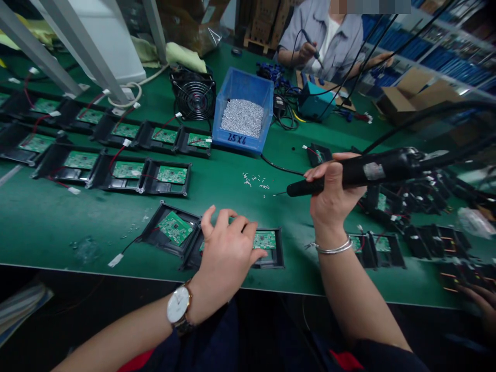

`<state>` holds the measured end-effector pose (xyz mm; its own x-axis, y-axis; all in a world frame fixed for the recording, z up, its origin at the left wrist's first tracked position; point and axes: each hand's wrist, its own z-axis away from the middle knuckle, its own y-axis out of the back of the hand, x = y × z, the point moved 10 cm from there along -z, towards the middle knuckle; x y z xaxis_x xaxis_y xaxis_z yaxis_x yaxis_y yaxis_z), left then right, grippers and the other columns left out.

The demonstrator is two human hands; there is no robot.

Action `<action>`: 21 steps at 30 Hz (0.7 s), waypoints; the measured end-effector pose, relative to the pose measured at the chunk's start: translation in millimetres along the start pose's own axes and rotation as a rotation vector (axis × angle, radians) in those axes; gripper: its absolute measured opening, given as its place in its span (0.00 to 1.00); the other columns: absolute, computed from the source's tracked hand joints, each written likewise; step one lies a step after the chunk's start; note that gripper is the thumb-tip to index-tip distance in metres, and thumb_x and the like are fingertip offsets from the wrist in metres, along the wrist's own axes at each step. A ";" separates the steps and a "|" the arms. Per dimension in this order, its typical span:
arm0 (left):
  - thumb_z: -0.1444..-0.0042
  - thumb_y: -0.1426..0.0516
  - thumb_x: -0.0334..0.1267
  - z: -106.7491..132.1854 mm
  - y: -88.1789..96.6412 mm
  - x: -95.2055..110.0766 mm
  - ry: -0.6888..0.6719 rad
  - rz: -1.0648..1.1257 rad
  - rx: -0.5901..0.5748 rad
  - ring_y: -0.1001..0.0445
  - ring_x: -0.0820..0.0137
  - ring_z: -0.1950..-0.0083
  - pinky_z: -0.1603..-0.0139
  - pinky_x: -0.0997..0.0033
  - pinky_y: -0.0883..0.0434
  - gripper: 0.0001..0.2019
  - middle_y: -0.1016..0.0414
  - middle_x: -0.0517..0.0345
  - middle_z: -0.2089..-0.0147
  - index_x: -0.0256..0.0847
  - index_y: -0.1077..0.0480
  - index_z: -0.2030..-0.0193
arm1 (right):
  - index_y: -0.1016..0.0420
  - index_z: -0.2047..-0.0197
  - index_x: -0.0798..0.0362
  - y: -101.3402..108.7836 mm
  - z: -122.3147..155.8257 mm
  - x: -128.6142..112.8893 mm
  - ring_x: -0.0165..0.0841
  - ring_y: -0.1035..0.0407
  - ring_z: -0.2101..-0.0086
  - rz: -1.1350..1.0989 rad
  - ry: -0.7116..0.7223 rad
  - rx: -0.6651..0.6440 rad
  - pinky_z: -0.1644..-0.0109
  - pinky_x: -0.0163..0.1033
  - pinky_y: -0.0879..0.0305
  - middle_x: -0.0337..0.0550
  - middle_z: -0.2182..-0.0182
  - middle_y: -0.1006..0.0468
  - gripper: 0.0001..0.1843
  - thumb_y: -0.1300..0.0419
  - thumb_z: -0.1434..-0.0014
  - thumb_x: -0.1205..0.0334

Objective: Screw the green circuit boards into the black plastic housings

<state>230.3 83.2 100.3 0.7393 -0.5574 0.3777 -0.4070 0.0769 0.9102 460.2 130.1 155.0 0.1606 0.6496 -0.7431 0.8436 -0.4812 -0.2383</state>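
Observation:
My left hand [225, 248] rests with fingers spread over a black tray [271, 256] holding a green circuit board [264, 239] at the table's near edge. A second tray with a green board [174, 227] lies just to its left. My right hand [333, 191] is wrapped round a black electric screwdriver [372, 173], held level with its tip pointing left above the table. A small scatter of loose screws [256, 181] lies on the green mat beyond the tip.
A blue bin of screws [242, 111] stands mid-table, a small black fan [194, 95] beside it. Rows of black trays with boards [127, 170] fill the left; more trays [387, 243] lie right. Another person [329, 36] works across the table. Someone's hand [482, 299] shows at lower right.

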 end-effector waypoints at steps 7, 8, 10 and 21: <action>0.39 0.25 0.48 0.2 17.3 -6.9 0.008 0.079 0.109 0.25 0.44 0.37 0.24 0.26 0.50 0.15 0.10 0.54 0.48 0.50 0.15 0.47 | 0.24 0.55 0.44 -7.5 2.0 -21.4 0.30 0.30 0.76 0.004 -0.006 -0.004 0.66 0.42 0.26 0.28 0.75 0.27 0.19 0.25 0.37 0.42; 0.37 0.26 0.47 0.0 20.3 -8.4 0.006 0.102 0.125 0.25 0.44 0.36 0.25 0.26 0.51 0.14 0.10 0.55 0.47 0.51 0.16 0.47 | 0.24 0.55 0.43 -8.9 1.5 -29.9 0.30 0.31 0.77 -0.005 -0.001 -0.008 0.66 0.42 0.26 0.28 0.75 0.28 0.19 0.26 0.37 0.41; 0.35 0.27 0.47 -1.4 25.8 -12.4 0.011 0.149 0.149 0.26 0.46 0.35 0.25 0.28 0.51 0.13 0.11 0.57 0.44 0.53 0.16 0.45 | 0.22 0.54 0.43 -12.8 1.3 -48.6 0.30 0.32 0.77 -0.053 -0.008 -0.020 0.66 0.42 0.27 0.28 0.75 0.29 0.20 0.26 0.38 0.40; 0.28 0.34 0.43 -9.5 41.4 -23.2 0.045 0.279 0.210 0.27 0.49 0.35 0.28 0.32 0.47 0.03 0.11 0.60 0.45 0.53 0.16 0.54 | 0.13 0.61 0.46 -29.2 15.3 -117.7 0.26 0.39 0.82 -0.209 -0.176 -0.004 0.78 0.40 0.39 0.30 0.80 0.34 0.19 0.27 0.36 0.38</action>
<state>201.4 107.3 130.8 0.6055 -0.5012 0.6182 -0.6944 0.0467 0.7180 408.8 58.7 239.9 -0.1089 0.6219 -0.7755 0.8511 -0.3447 -0.3959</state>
